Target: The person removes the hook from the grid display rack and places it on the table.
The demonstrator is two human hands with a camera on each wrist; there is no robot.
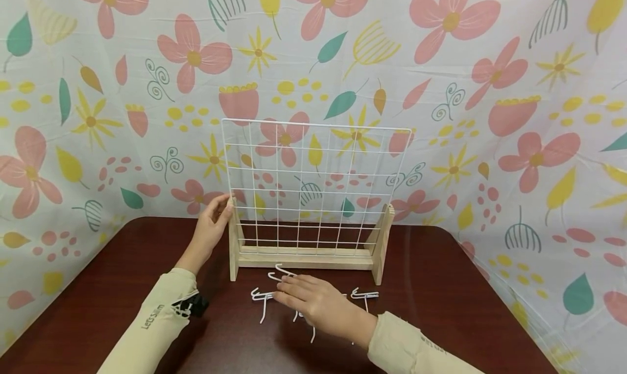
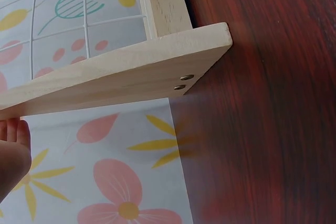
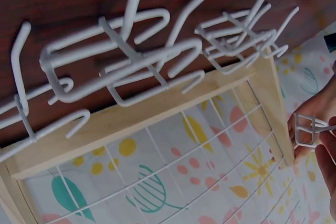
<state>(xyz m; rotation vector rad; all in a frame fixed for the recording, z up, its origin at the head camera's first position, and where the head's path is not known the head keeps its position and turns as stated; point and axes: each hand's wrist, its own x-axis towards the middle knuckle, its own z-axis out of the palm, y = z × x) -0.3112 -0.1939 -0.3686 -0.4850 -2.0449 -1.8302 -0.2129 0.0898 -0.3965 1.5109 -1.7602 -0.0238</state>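
Observation:
A white wire grid panel [image 1: 303, 189] stands upright in a light wooden stand [image 1: 306, 261]. My left hand [image 1: 213, 216] grips the top of the stand's left upright [image 2: 115, 72], fingertips at its outer side. With my right hand [image 1: 325, 306] I pinch a white wire hook [image 3: 307, 129], whose two bent prongs [image 1: 280, 271] stick out past my fingers toward the stand. Beneath and around that hand lie several more white wire hooks [image 3: 126, 61] on the table, partly hidden by it in the head view.
The dark red-brown wooden table [image 1: 441, 298] has rounded far corners. Behind it hangs a floral cloth [image 1: 465, 145]. One hook [image 1: 364, 295] lies right of my right hand, and another hook [image 1: 262, 298] lies to its left, both in front of the stand.

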